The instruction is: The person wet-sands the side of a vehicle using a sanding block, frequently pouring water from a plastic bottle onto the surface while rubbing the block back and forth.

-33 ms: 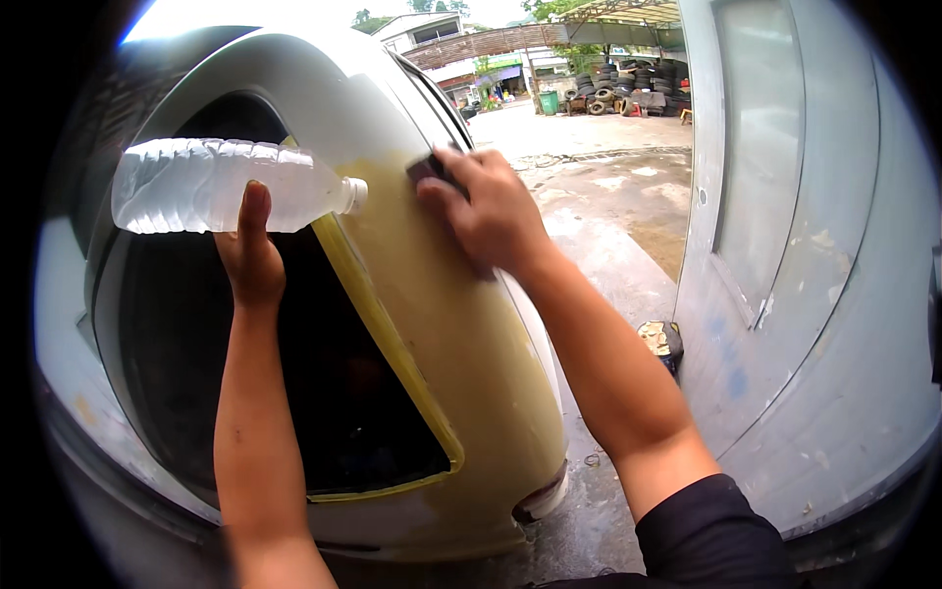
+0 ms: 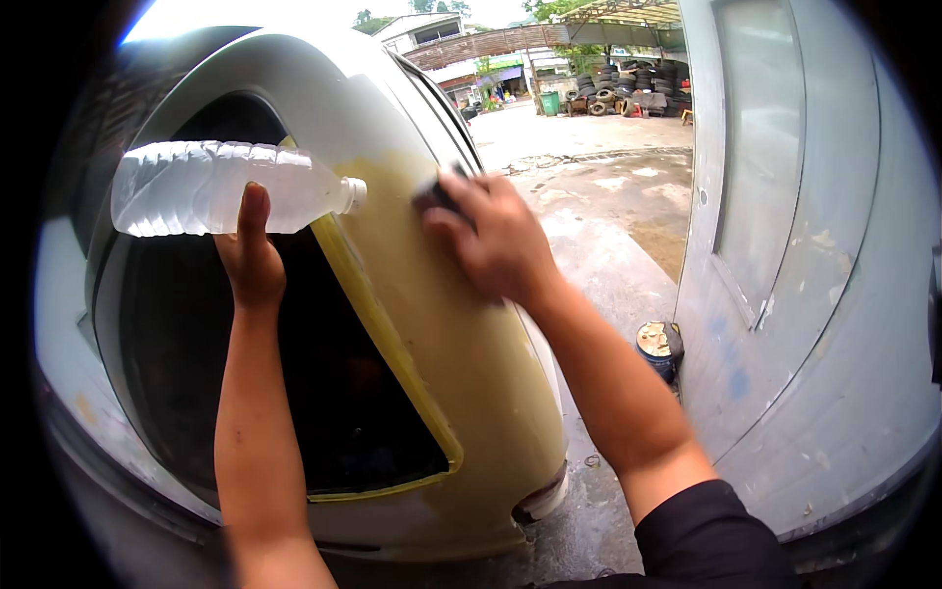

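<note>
- Left grip: wrapped round translucent plastic bottle, on its side, cap to the right, in front of car window's upper part.
- Right grip: thumb and fingers pinching dark block, right of window, over beige-patched body panel; blurred, contact unclear.
- Yellow masking tape: along window edge.
- Dark blue bucket: on ground, farther right of window.
- Tire pile, green bin: well beyond window, upper right.
</note>
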`<act>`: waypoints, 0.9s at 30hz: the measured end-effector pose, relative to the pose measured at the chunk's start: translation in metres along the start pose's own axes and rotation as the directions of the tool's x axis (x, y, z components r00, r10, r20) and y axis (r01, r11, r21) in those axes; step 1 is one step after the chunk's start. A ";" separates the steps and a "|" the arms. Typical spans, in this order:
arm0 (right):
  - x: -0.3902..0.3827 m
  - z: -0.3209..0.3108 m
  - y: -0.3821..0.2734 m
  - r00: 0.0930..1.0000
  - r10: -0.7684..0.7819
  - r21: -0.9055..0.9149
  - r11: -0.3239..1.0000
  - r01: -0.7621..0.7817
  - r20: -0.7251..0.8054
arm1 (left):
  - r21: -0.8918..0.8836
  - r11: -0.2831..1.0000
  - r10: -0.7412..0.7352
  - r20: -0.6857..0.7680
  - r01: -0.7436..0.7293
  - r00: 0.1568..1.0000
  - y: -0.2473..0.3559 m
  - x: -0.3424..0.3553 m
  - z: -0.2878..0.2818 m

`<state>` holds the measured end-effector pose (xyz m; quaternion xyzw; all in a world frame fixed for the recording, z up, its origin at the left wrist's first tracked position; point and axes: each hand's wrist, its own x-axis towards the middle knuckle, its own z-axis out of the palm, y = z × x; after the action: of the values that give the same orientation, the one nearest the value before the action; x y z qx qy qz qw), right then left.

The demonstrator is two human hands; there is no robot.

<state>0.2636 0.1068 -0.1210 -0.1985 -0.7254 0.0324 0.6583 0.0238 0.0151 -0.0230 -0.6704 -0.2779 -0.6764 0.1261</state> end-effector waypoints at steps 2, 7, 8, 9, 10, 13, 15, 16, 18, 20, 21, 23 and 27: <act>-0.053 -0.005 -0.005 0.984 -0.173 -0.099 0.981 0.167 -0.049 | 0.009 1.000 0.006 0.003 -0.006 1.000 0.006 0.000 -0.004; 0.022 -0.001 0.018 0.999 -0.049 0.016 0.999 0.049 0.021 | -0.051 0.998 -0.039 -0.061 0.036 0.997 -0.004 -0.003 0.004; 0.048 -0.005 0.013 0.995 0.039 0.009 0.999 -0.040 0.092 | -0.055 0.998 -0.041 -0.065 0.037 0.997 -0.004 -0.003 0.004; 0.055 -0.005 0.017 0.998 0.008 0.016 1.000 -0.009 0.065 | -0.067 0.997 -0.041 -0.066 0.036 0.997 -0.004 -0.002 0.008; 0.053 -0.001 0.021 0.999 -0.010 0.028 1.000 0.009 0.041 | -0.074 0.996 -0.051 -0.060 0.046 0.997 -0.007 -0.004 0.008; -0.031 0.001 0.015 0.989 -0.149 0.042 0.988 0.150 -0.019 | -0.012 0.999 -0.032 -0.091 0.032 0.995 -0.002 -0.004 -0.005; -0.060 -0.013 0.015 0.979 -0.201 0.007 0.979 0.201 -0.007 | -0.026 0.999 -0.043 -0.119 0.040 0.992 0.000 -0.005 0.003; -0.063 -0.017 0.017 0.982 -0.188 0.003 0.982 0.188 -0.007 | -0.040 0.998 -0.052 -0.125 0.047 0.991 -0.003 -0.005 0.009; -0.018 -0.007 0.017 0.994 -0.109 0.045 0.993 0.108 0.008 | -0.047 0.998 -0.058 -0.121 0.052 0.991 -0.009 -0.005 0.005; 0.042 -0.002 0.022 0.994 0.033 0.015 0.999 -0.035 0.102 | -0.066 0.997 -0.058 -0.128 0.050 0.990 -0.014 -0.003 0.005; 0.051 -0.001 0.024 0.996 0.024 0.027 0.999 -0.026 0.084 | -0.068 0.996 -0.063 -0.122 0.055 0.991 -0.016 -0.002 0.003; 0.037 0.003 0.024 0.998 -0.022 0.058 0.998 0.019 0.057 | -0.058 0.996 -0.068 -0.105 0.063 0.992 -0.016 -0.004 -0.003; -0.096 -0.016 0.009 0.982 -0.190 -0.077 0.979 0.191 0.012 | -0.080 0.996 -0.052 -0.065 0.047 0.997 -0.005 -0.006 0.000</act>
<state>0.2870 0.0798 -0.2126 -0.1533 -0.7434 -0.0585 0.6484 0.0217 0.0176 -0.0302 -0.6445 -0.2634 -0.7118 0.0922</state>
